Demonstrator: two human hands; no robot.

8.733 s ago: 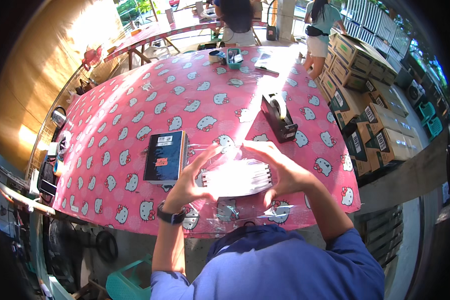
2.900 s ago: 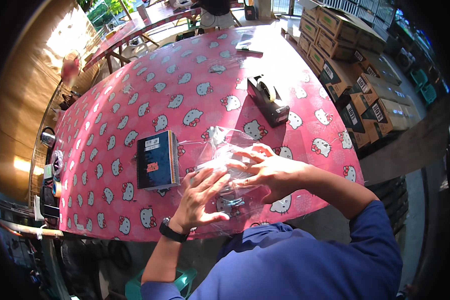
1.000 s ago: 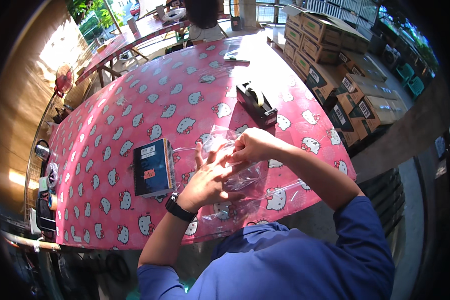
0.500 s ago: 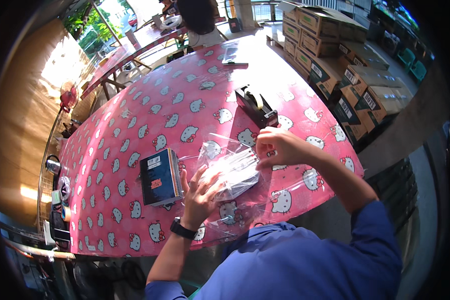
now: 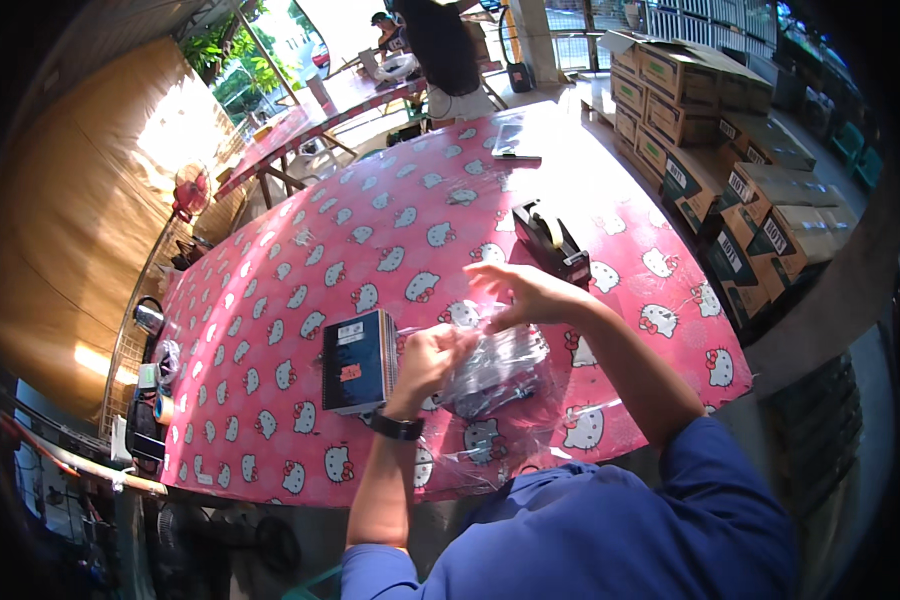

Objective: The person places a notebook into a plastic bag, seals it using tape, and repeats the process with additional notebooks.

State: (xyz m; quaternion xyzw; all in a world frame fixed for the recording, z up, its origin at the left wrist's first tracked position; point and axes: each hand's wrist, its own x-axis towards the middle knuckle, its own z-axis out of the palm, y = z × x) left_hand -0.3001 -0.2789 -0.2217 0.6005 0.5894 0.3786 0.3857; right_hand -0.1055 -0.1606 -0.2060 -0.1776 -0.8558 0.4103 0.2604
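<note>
nearest: blue shirt [image 5: 590, 530] at the lower edge, dark watch [image 5: 397, 428] on the left wrist. the clear film [image 5: 530, 410] lies partly on the table [image 5: 270, 400] and partly around a spiral-bound stack [image 5: 500, 365], which sits in front of the person, right of the middle, blurred by glare; cover detail not readable through the plastic.

left hand [image 5: 435, 365] is bunched at the stack's left side, fingers drawn in and apparently pinching the film. right hand [image 5: 525, 297] is above the stack's far edge, fingers curved and parted from the thumb, released as far as shown; thumb tip is close to the film, contact can't be told.

step, judged: wrapping, with the film being gathered over the stack's far left corner. next move calls for the right fingers to catch the loose film while the left keeps its pinch, so the plastic lies taut and doesn't spring back.

just left of the left hand: navy notebooks [image 5: 360, 365], stacked flat, spiral-bound. beyond the right hand: black tape dispenser [image 5: 552, 240], untouched. far end: flat item [image 5: 518, 142], washed out by sun. past the table: cardboard boxes [image 5: 690, 110] piled on the right, another person [image 5: 440, 50] at a second table.
</note>
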